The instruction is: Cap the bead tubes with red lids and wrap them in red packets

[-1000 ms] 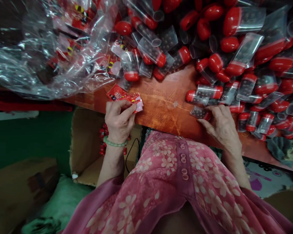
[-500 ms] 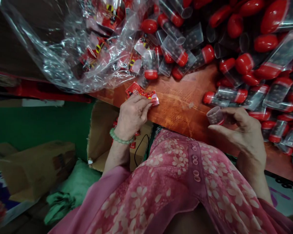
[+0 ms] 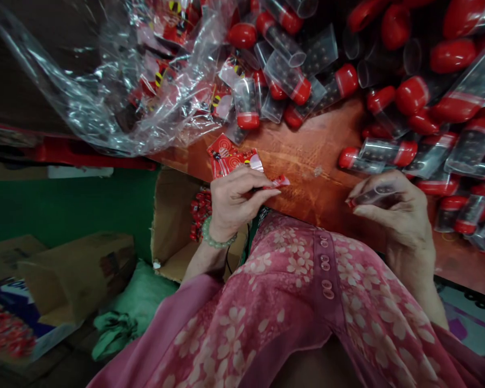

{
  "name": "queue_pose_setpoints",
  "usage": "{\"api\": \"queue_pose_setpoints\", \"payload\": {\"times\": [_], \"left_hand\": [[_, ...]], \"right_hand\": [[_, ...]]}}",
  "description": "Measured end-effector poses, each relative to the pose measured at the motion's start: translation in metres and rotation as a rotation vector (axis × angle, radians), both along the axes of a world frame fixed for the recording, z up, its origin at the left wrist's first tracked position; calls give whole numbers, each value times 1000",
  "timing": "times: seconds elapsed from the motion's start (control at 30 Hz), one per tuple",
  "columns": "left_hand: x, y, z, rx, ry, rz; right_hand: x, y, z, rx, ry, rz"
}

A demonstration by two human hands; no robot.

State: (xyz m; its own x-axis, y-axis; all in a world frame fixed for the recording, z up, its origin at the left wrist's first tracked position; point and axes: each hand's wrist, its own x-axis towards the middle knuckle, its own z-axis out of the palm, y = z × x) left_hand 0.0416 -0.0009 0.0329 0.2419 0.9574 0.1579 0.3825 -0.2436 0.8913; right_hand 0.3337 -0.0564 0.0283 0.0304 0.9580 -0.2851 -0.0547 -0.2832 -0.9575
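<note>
My left hand (image 3: 240, 202), with a green bead bracelet at the wrist, pinches a small red printed piece (image 3: 279, 182) between thumb and fingers. Just beyond it, a red patterned card (image 3: 225, 153) lies on the reddish-brown tabletop (image 3: 303, 145). On the right, my right hand (image 3: 396, 210) holds a clear tube (image 3: 374, 195) between thumb and fingers; its red end is mostly covered by the fingertips. Behind that hand lie many clear tubes with red caps and dark beads inside, one of them a capped tube (image 3: 388, 151) close to my knuckles.
A clear plastic bag (image 3: 117, 129) with red printed pieces covers the table's far left. Below the left edge stands an open cardboard box (image 3: 165, 226) holding red items. Another cardboard box (image 3: 60, 280) and a green sack (image 3: 145, 293) are at lower left.
My left hand has moved right with a small red piece lifted off the card, which shows more now. My right hand has turned the clear tube so its open end faces right.
</note>
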Motion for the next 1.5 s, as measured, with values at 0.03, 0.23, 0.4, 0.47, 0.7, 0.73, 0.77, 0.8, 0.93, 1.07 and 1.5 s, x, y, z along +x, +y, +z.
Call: {"api": "queue_pose_setpoints", "payload": {"times": [0.03, 0.23, 0.4, 0.47, 0.7, 0.73, 0.77, 0.8, 0.93, 1.07, 1.5], "left_hand": [[5, -2, -1, 0, -50, -33], [38, -11, -12, -56, -283, -174], [57, -13, -18, -183, -358, -205], [62, -12, -19, -223, -377, -208], [70, -8, -24, -343, -437, -175], [71, -8, -24, -354, -444, -173], [72, -8, -24, -362, -448, -173], [72, -7, -24, -367, -448, -173], [73, -7, -24, -356, -402, -170], [72, -6, -26, -243, -356, -185], [73, -6, -31, -413, -274, -299]], "right_hand": [[-5, 2, 2, -28, 27, -24], [-37, 14, 2, 7, 319, -123], [-44, 18, 1, 4, 339, -138], [-46, 18, 3, -4, 350, -122], [-54, 16, -1, -89, 361, -71], [-54, 16, -2, -100, 369, -71], [-54, 15, -4, -105, 378, -71], [-53, 15, -6, -107, 384, -69], [-46, 8, -16, -134, 341, -61], [-34, 1, -25, -169, 234, -26], [-31, 9, -21, -58, 146, 55]]}}
